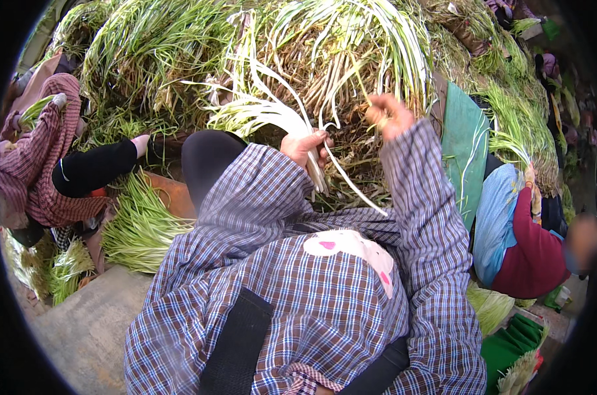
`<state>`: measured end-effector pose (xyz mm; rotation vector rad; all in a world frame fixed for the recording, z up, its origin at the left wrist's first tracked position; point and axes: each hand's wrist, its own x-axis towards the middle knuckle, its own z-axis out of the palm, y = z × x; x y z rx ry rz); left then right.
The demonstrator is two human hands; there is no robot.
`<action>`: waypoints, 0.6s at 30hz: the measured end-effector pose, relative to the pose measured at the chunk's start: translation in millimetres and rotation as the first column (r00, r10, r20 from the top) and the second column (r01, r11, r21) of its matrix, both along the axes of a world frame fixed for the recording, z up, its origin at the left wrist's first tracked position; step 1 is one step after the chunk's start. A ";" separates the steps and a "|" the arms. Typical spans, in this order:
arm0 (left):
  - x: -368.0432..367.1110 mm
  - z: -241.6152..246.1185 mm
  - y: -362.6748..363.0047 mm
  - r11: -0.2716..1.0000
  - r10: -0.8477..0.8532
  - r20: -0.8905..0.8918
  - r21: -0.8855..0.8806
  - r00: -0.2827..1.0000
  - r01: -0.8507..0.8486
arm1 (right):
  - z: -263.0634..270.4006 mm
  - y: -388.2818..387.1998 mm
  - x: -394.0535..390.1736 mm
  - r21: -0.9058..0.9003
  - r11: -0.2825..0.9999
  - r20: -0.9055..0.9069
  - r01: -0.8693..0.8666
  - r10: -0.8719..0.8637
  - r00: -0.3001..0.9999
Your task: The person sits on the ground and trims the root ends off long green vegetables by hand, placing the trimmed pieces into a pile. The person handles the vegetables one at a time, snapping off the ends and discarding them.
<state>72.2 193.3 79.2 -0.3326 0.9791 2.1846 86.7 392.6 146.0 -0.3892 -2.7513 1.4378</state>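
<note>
A bunch of white-stalked leafy greens (278, 116), resembling garlic shoots, is gripped around its stems by my left hand (305, 148). Its pale leaves fan out to the upper left, and the cut or root ends point down. One loose white stalk (355, 185) hangs across beside that hand, slanting down to the right. My right hand (391, 117) is raised to the right of the bunch, slightly blurred, its fingers pinching a thin yellowish leaf (360, 79). Directly beyond both hands lies a heap of unsorted greens (328, 81) with brown, soiled stems.
More greens (150, 54) are piled at the far left. A bundle of greens (140, 227) lies by my left side near an orange-brown board (170, 192). A green sheet (464, 143) stands at right. Co-workers sit on the left (46, 163) and right (525, 242), each holding greens.
</note>
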 end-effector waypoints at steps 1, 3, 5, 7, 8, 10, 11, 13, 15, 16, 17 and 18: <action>-0.6 -0.3 -0.3 0.998 0.005 -0.013 0.055 1.000 -0.004 | -3.2 -8.0 20.1 -0.090 0.987 0.035 -0.136 0.140 0.990; -2.1 -0.1 -1.5 1.000 0.022 -0.013 0.019 1.000 -0.022 | -10.3 -25.5 58.4 -0.425 0.887 0.241 -0.181 0.304 0.922; -4.0 1.2 -2.3 1.000 0.024 -0.023 0.005 0.999 -0.024 | -13.5 -35.3 82.8 -0.488 0.868 0.429 -0.088 0.326 0.842; -6.0 2.4 -2.8 0.985 0.148 -0.017 0.091 0.989 -0.146 | -12.6 -37.2 96.8 -0.566 0.824 0.491 0.027 0.310 0.814; -5.8 2.7 -2.6 0.985 0.117 -0.022 0.129 0.993 -0.113 | -11.6 -35.7 98.3 -0.607 0.793 0.462 0.043 0.308 0.832; -5.8 2.9 -2.7 0.993 0.096 -0.011 0.072 0.995 -0.095 | -10.9 -34.3 97.5 -0.635 0.763 0.437 0.118 0.230 0.869; -3.6 2.7 -1.9 0.995 0.075 0.023 0.058 0.997 -0.076 | -11.6 -35.0 95.0 -0.601 0.783 0.396 0.159 0.119 0.910; -1.6 1.9 -2.8 0.992 0.073 -0.003 0.107 0.997 -0.072 | -13.8 -39.7 93.7 -0.602 0.775 0.406 0.194 0.088 0.909; -2.5 0.9 -3.6 0.982 0.075 0.015 0.171 0.997 -0.076 | -14.7 -48.9 95.9 -0.599 0.796 0.399 0.084 0.206 0.894; -2.4 1.0 -4.1 0.981 0.043 0.007 0.189 0.999 -0.043 | -12.1 -51.4 98.2 -0.572 0.820 0.395 0.028 0.245 0.886; -4.3 0.8 -4.1 0.979 0.059 -0.001 0.194 0.998 -0.057 | -8.6 -50.9 98.3 -0.468 0.884 0.493 0.008 0.253 0.832; -3.5 1.5 -4.8 0.976 0.047 0.036 0.211 0.998 -0.054 | -2.4 -50.0 99.6 -0.524 0.850 0.477 0.057 0.236 0.847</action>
